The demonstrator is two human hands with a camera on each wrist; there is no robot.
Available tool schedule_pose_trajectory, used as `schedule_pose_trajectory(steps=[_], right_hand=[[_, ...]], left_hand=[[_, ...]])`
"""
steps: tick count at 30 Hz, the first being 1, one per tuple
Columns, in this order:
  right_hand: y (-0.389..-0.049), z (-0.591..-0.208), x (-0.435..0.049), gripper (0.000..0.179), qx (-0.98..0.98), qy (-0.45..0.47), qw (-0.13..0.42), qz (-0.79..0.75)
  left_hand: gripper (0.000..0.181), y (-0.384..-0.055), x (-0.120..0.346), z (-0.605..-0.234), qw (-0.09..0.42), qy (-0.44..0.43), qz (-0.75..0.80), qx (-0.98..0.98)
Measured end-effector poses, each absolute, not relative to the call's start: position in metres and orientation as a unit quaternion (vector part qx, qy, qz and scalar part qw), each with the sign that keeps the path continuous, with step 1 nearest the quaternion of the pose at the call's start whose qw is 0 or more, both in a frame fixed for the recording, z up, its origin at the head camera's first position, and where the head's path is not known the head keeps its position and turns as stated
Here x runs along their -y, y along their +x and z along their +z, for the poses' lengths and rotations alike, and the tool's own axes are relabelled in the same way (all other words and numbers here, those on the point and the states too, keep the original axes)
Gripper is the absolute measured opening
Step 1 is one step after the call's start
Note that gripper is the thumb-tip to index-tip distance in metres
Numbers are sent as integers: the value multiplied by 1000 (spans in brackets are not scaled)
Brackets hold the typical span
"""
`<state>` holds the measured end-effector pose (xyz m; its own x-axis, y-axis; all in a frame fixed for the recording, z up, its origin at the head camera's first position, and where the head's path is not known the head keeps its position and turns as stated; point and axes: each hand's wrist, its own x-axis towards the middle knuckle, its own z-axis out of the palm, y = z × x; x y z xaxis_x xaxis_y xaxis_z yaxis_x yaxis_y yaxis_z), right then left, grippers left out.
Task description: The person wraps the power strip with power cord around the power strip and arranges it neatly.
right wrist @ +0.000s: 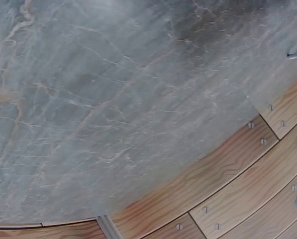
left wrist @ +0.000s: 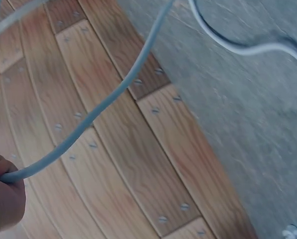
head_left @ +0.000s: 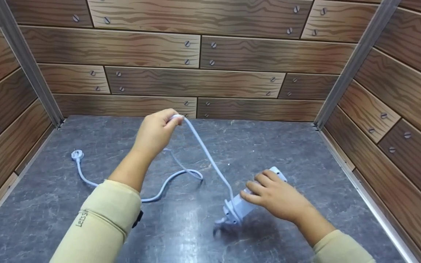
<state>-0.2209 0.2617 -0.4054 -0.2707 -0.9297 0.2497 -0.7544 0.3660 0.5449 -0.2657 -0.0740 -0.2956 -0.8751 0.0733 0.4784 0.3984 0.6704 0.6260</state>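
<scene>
My left hand (head_left: 155,131) is raised near the back wall and pinches a white power cord (head_left: 210,155) between thumb and fingers. From there the cord slopes down to the right, and it is looped round the near end of a white power strip (head_left: 245,204). My right hand (head_left: 278,197) grips the strip from above, fingers over its body, holding it at a tilt; its palm side is hidden. In the left wrist view the left hand (left wrist: 6,199) shows at the edge with the cord (left wrist: 106,102) leaving it. A round two-pin plug (head_left: 77,155) lies at the left.
Loose cord (head_left: 166,184) curves across the grey marbled surface (head_left: 291,142), passing behind the left forearm. Wood-patterned panels (head_left: 152,47) wall the back and both sides, with metal corner posts (head_left: 356,65) at the back corners.
</scene>
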Motion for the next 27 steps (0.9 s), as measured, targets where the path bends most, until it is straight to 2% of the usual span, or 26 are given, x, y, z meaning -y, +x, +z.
schedule_pose_trajectory(steps=[12, 16, 20, 24, 27], right_hand=[[-205, -392, -248, 40, 755, 593, 273, -62], [-197, -390, -242, 49, 758, 603, 247, 5], [-191, -389, -238, 65, 779, 576, 221, 108], [-188, -389, -234, 60, 797, 525, 197, 225], [-184, -388, -229, 58, 801, 484, 159, 313]], left_hand=[[29, -283, 111, -325, 137, -61, -335, 930], [32, -286, 117, -333, 110, -48, -328, 937], [34, -288, 126, -342, 87, -28, -343, 935], [34, -289, 134, -353, 68, -9, -362, 930], [32, -288, 136, -362, 53, -2, -371, 927]])
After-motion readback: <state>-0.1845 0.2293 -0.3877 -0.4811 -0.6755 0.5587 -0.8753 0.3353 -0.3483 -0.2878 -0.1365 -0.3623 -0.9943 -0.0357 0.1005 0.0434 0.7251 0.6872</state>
